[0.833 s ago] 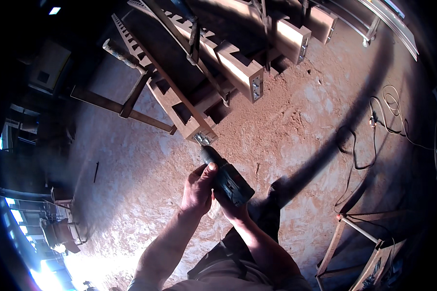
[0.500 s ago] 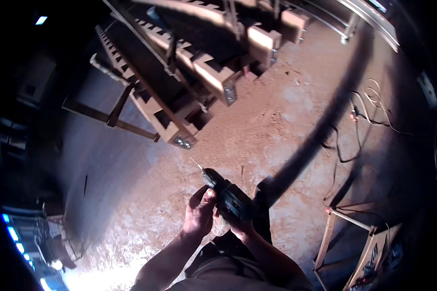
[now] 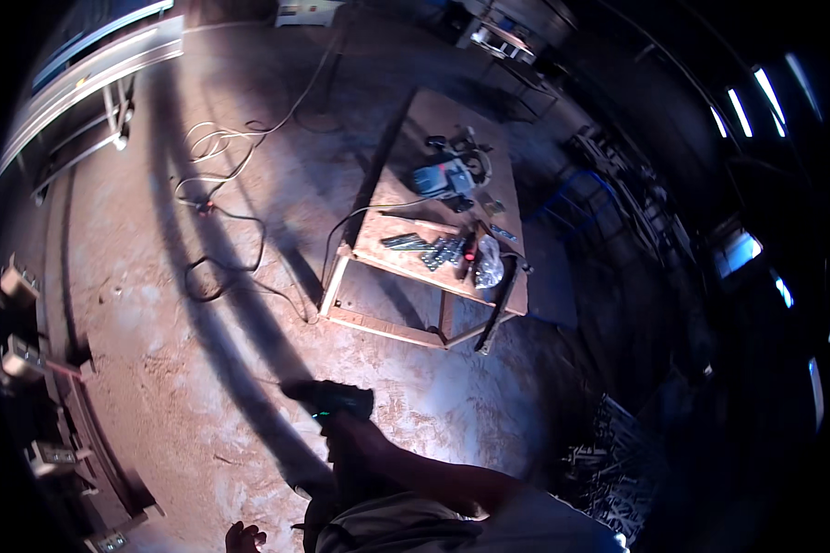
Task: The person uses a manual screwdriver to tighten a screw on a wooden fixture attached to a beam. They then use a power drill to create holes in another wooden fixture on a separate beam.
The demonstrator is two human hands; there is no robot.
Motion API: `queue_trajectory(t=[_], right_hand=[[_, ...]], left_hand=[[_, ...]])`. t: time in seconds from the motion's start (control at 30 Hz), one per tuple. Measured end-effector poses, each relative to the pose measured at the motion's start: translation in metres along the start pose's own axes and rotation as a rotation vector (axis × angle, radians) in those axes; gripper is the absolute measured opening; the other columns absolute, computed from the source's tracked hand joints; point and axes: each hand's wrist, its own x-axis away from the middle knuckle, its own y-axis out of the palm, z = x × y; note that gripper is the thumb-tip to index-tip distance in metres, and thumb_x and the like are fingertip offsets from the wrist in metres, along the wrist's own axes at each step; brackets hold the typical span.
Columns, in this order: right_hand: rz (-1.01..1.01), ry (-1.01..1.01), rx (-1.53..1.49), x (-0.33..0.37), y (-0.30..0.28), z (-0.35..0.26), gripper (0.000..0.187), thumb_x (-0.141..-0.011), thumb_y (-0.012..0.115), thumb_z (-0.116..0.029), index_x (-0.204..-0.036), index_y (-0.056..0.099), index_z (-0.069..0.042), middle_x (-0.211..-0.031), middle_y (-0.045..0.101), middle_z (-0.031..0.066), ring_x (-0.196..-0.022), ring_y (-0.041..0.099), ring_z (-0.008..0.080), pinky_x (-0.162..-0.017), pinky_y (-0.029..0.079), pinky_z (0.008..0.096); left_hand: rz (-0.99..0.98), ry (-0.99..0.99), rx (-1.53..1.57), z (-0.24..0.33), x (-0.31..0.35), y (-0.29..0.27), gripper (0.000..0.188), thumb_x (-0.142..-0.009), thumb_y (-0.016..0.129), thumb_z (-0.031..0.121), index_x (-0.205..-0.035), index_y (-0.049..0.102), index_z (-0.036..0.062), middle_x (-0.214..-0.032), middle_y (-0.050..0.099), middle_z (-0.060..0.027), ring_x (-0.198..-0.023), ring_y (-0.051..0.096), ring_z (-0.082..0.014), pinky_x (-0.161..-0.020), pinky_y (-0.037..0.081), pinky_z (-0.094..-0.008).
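A dark cordless drill [image 3: 337,398] is in my right hand [image 3: 364,438], its body lying in shadow and its thin bit pointing left. A small green light shows on the drill. My right forearm reaches in from the lower right. At the bottom edge, my left hand [image 3: 245,537] is partly cut off by the frame, its fingers loosely apart and holding nothing. Ahead stands a wooden work table [image 3: 378,324]. On it lie a blue-grey power tool [image 3: 443,180], several dark perforated metal pieces [image 3: 433,249] and a clear plastic bag [image 3: 490,264].
A pale cable [image 3: 221,147] loops over the dusty floor and joins a dark cord [image 3: 260,241]. Timber beam ends with metal fittings [image 3: 20,357] line the left side. A long metal-framed bench [image 3: 101,83] stands far left. Piled metal pieces [image 3: 609,461] lie at the lower right.
My view has swung right, from the notched timber beams to the work table. My left hand has come off the drill and dropped to the lower left; my right hand still holds it.
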Motion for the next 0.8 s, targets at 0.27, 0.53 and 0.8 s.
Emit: queue_trajectory(t=[0.27, 0.53, 0.8], right_hand=[[0.223, -0.126, -0.313, -0.02, -0.144, -0.108, 0.056, -0.101, 0.048, -0.053, -0.122, 0.058, -0.002, -0.097, 0.066, 0.0126, -0.078, 0.065, 0.0259, -0.074, 0.056, 0.0444], [0.142, -0.066, -0.314, -0.122, -0.261, -0.26, 0.062, -0.095, 0.053, -0.062, -0.119, 0.06, -0.006, -0.093, 0.067, 0.0085, -0.076, 0.067, 0.0225, -0.07, 0.058, 0.0413], [0.052, -0.089, -0.078, -0.203, -0.297, -0.371, 0.046, -0.098, 0.059, -0.044, -0.115, 0.064, -0.002, -0.093, 0.071, 0.011, -0.069, 0.068, 0.0207, -0.062, 0.058, 0.0349]], left_hand=[[0.027, -0.475, 0.54, 0.098, -0.132, 0.111, 0.039, -0.086, 0.064, 0.007, -0.124, 0.055, -0.0005, -0.087, 0.069, -0.0173, -0.062, 0.067, -0.0205, -0.058, 0.056, -0.0304], [-0.197, -0.489, 0.451, 0.252, -0.284, 0.279, 0.018, -0.085, 0.067, 0.002, -0.101, 0.064, -0.0062, -0.088, 0.071, -0.0155, -0.073, 0.071, -0.0234, -0.068, 0.057, -0.0306], [-0.439, -0.273, 0.02, 0.307, -0.388, 0.382, 0.019, -0.09, 0.061, 0.003, -0.106, 0.07, -0.0034, -0.09, 0.07, -0.0108, -0.074, 0.067, -0.0152, -0.071, 0.056, -0.0285]])
